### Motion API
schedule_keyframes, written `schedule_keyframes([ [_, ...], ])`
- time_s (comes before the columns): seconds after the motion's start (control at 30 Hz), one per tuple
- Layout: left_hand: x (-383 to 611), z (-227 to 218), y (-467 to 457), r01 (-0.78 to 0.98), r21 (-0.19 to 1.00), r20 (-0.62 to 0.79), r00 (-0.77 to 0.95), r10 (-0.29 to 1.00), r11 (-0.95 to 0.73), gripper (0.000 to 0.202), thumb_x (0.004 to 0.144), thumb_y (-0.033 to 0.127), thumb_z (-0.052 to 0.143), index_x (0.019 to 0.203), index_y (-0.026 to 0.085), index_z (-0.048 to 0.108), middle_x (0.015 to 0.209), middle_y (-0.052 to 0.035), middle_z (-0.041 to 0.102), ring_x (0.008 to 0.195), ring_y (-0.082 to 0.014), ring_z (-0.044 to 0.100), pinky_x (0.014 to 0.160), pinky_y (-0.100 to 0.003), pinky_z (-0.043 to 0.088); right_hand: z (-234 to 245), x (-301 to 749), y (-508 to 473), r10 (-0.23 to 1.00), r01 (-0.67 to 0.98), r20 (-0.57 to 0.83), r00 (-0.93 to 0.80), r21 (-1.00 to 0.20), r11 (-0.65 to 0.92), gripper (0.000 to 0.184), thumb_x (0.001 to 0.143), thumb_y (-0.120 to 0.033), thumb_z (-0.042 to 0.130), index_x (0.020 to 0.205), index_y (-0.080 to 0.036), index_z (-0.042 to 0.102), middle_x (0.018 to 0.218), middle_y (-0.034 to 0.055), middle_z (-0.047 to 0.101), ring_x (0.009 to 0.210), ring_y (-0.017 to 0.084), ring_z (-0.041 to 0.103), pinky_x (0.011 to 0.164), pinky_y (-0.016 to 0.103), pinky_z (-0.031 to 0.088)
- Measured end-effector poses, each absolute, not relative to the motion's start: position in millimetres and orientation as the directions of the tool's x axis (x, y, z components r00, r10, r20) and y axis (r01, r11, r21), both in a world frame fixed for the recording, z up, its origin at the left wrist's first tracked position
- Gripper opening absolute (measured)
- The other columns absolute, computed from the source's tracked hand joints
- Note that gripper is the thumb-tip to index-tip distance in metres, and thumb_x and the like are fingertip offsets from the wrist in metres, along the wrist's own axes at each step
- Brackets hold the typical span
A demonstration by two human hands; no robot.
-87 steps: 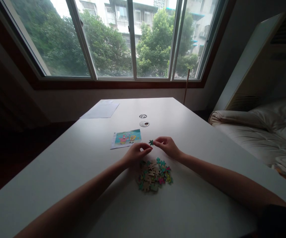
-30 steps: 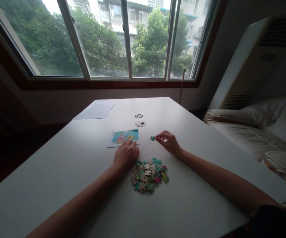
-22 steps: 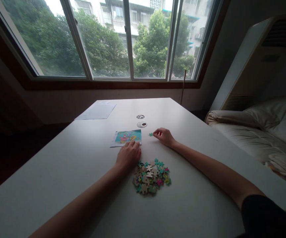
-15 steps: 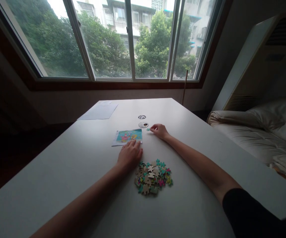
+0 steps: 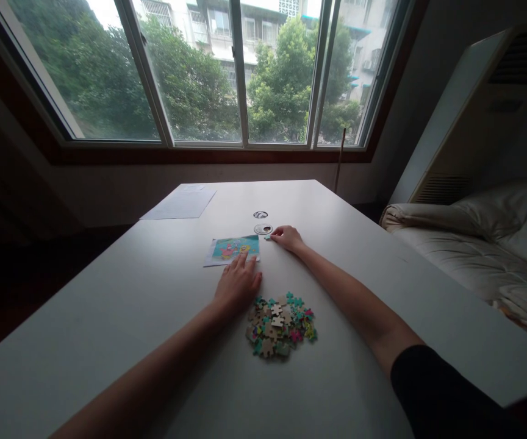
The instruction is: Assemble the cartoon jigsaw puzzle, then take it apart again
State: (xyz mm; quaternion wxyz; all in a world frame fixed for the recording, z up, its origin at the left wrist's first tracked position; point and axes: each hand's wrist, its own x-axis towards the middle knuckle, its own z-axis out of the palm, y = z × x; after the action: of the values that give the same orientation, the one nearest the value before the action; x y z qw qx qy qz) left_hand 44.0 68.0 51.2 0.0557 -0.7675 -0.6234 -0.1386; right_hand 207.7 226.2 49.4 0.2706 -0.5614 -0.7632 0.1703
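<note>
My left hand (image 5: 238,279) lies with fingers spread, its fingertips on the lower right part of a colourful cartoon picture sheet (image 5: 232,249). Just right of the sheet's far corner, my right hand (image 5: 288,237) pinches a small teal puzzle piece (image 5: 267,238) between thumb and fingers, close to the tabletop. Nearer to me is a heap of loose jigsaw pieces (image 5: 282,326), some showing plain tan backs and others teal, pink and yellow faces. It sits beside my left wrist.
A white table (image 5: 121,317) carries everything. Two round inserts (image 5: 260,214) are set in its surface beyond my hands. A pale paper sheet (image 5: 181,204) lies at the far left. To the right stands a cream sofa (image 5: 478,250), with a window (image 5: 199,79) behind the table.
My right hand has moved slightly left with the puzzle piece, nearer the picture sheet. The left hand's fingers have spread a little more on the sheet. The view has shifted slightly.
</note>
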Motion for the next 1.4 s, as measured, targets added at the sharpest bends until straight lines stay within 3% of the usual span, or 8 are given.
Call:
schedule_keyframes([
  [0.13, 45, 56, 65, 0.959, 0.086, 0.316, 0.23, 0.92, -0.27, 0.036, 0.088, 0.026, 0.05, 0.121, 0.013, 0.053, 0.134, -0.0178, 0.046, 0.123, -0.0306, 0.042, 0.1, -0.045, 0.036, 52, 207, 226, 0.952, 0.768, 0.217, -0.215, -0.564, 0.302, 0.021, 0.077, -0.04, 0.062, 0.09, -0.026, 0.072, 0.091, 0.0011, 0.071, 0.084, 0.018, 0.063, 0.073, 0.027, 0.043],
  [0.33, 47, 63, 61, 0.917, 0.081, 0.313, 0.35, 0.883, -0.392, 0.016, 0.091, 0.027, 0.052, 0.099, 0.015, 0.061, 0.105, -0.0062, 0.061, 0.097, -0.0194, 0.058, 0.086, -0.041, 0.047, 52, 204, 224, 0.942, 0.768, 0.246, -0.229, -0.548, 0.331, 0.024, 0.082, -0.035, 0.056, 0.098, -0.025, 0.07, 0.093, 0.0024, 0.07, 0.085, 0.018, 0.062, 0.076, 0.027, 0.043],
  [0.67, 47, 61, 61, 0.895, 0.096, 0.33, 0.384, 0.862, -0.436, 0.018, 0.091, 0.029, 0.054, 0.101, 0.015, 0.06, 0.105, -0.0062, 0.061, 0.094, -0.0186, 0.059, 0.083, -0.04, 0.05, 49, 202, 227, 0.921, 0.734, 0.262, -0.287, -0.558, 0.387, 0.018, 0.076, -0.035, 0.063, 0.088, -0.026, 0.073, 0.087, 0.0017, 0.07, 0.083, 0.018, 0.061, 0.077, 0.029, 0.044],
  [0.9, 39, 60, 64, 0.877, 0.142, 0.352, 0.389, 0.852, -0.459, 0.02, 0.091, 0.03, 0.053, 0.103, 0.015, 0.059, 0.106, -0.0064, 0.06, 0.093, -0.0183, 0.059, 0.082, -0.039, 0.05, 61, 205, 211, 0.892, 0.597, 0.291, -0.346, -0.665, 0.448, 0.027, 0.085, -0.029, 0.052, 0.102, -0.017, 0.069, 0.092, 0.0069, 0.069, 0.073, 0.013, 0.056, 0.067, 0.025, 0.043],
  [1.1, 31, 53, 66, 0.831, 0.222, 0.386, 0.405, 0.829, -0.51, 0.019, 0.091, 0.03, 0.054, 0.101, 0.015, 0.06, 0.104, -0.0061, 0.061, 0.093, -0.0182, 0.059, 0.082, -0.039, 0.05, 69, 237, 155, 0.695, 0.402, 0.189, -0.694, -0.699, 0.591, 0.018, 0.074, -0.028, 0.067, 0.087, -0.017, 0.074, 0.074, 0.0027, 0.067, 0.062, 0.009, 0.053, 0.058, 0.02, 0.041],
  [1.2, 30, 50, 66, 0.775, 0.276, 0.405, 0.443, 0.8, -0.569, 0.017, 0.091, 0.029, 0.054, 0.097, 0.015, 0.06, 0.101, -0.0054, 0.061, 0.091, -0.0174, 0.059, 0.081, -0.038, 0.05, 72, 256, 130, 0.504, 0.262, 0.138, -0.853, -0.722, 0.641, 0.025, 0.076, -0.034, 0.067, 0.092, -0.017, 0.073, 0.082, 0.0048, 0.064, 0.065, 0.009, 0.052, 0.057, 0.019, 0.041],
  [1.27, 31, 49, 66, 0.727, 0.312, 0.416, 0.474, 0.776, -0.612, 0.015, 0.09, 0.027, 0.054, 0.094, 0.015, 0.061, 0.1, -0.005, 0.062, 0.091, -0.0171, 0.06, 0.082, -0.038, 0.05, 74, 265, 119, 0.428, 0.216, 0.118, -0.896, -0.727, 0.652, 0.027, 0.079, -0.036, 0.064, 0.096, -0.017, 0.073, 0.088, 0.0059, 0.062, 0.068, 0.009, 0.053, 0.059, 0.02, 0.043],
  [1.4, 34, 50, 64, 0.639, 0.374, 0.431, 0.523, 0.736, -0.673, 0.008, 0.087, 0.017, 0.056, 0.09, 0.015, 0.063, 0.095, -0.0041, 0.065, 0.089, -0.0159, 0.06, 0.081, -0.034, 0.05, 76, 271, 109, 0.396, 0.233, 0.097, -0.913, -0.673, 0.702, 0.026, 0.08, -0.035, 0.064, 0.099, -0.019, 0.072, 0.089, 0.005, 0.059, 0.068, 0.009, 0.053, 0.065, 0.021, 0.045],
])
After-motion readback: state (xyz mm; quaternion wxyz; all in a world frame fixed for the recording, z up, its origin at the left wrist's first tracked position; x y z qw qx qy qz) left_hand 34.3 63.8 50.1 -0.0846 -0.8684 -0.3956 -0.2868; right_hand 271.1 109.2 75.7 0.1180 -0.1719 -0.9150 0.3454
